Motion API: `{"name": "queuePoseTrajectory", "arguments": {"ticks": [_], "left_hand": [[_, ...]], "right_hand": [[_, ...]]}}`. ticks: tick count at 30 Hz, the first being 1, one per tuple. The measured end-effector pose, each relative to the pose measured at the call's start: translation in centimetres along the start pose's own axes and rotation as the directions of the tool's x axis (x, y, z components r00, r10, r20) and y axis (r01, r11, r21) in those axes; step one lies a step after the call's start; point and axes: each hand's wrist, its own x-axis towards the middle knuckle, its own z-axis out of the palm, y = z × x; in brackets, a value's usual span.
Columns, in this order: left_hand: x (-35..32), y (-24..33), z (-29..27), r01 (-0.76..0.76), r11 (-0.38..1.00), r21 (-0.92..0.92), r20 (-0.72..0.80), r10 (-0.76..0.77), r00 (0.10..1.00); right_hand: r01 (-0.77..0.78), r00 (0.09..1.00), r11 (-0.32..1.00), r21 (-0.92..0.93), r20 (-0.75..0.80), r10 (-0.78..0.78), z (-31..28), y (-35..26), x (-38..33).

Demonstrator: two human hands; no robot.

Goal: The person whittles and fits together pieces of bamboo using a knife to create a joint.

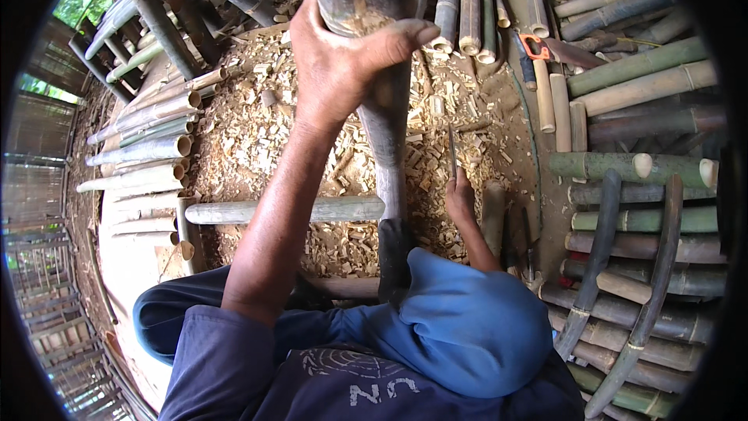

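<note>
My left hand [343, 54] is wrapped around the upper part of a dark bamboo pole [389, 148]. The pole stands roughly upright, and its foot rests on the ground between my knees. Lower down and to the right of the pole, my right hand [460, 199] grips a thin dark blade [452, 152] that points up beside the pole. A pale bamboo length [312, 209] lies crosswise behind the pole's foot. Wood chips [257, 132] cover the ground all around.
Cut bamboo poles [148, 148] lie stacked at the left. Thicker green ones [639, 66] lie at the right, and more lean at the top. Two curved dark strips [596, 265] rest on the right stack. An orange-handled saw [534, 47] lies at the upper right. My blue-trousered knee [467, 320] fills the foreground.
</note>
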Motion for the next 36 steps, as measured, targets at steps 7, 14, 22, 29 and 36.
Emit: {"name": "queuePoseTrajectory", "arguments": {"ticks": [7, 14, 22, 29, 36], "left_hand": [[-1.6, 0.4, -2.2, -0.008, 0.998, 0.061, -0.085, 0.013, 0.996], [-2.9, 2.7, -5.8, -0.026, 1.0, -0.014, -0.29, 0.021, 0.957], [-3.4, 4.0, -10.8, 0.014, 0.967, -0.255, -0.538, -0.154, 0.829], [-6.5, -3.3, -12.6, 0.037, 0.838, -0.545, -0.66, -0.456, 0.597], [-9.5, -9.0, -14.1, 0.129, 0.688, -0.714, -0.561, -0.672, 0.483]], "right_hand": [[0.248, 0.964, 0.834, -0.493, 0.038, -0.264, -0.1, -1.5, -0.8], [0.515, 0.855, 0.837, -0.184, 0.18, -0.487, -1.1, -8.5, -2.7], [0.638, 0.769, 0.768, 0.057, 0.005, -0.639, -3.0, -9.8, 1.6], [0.596, 0.786, 0.8, -0.072, -0.154, -0.599, -9.7, -9.0, 2.3], [0.63, 0.73, 0.689, -0.359, -0.03, -0.683, -15.2, -11.0, 1.3]]}}
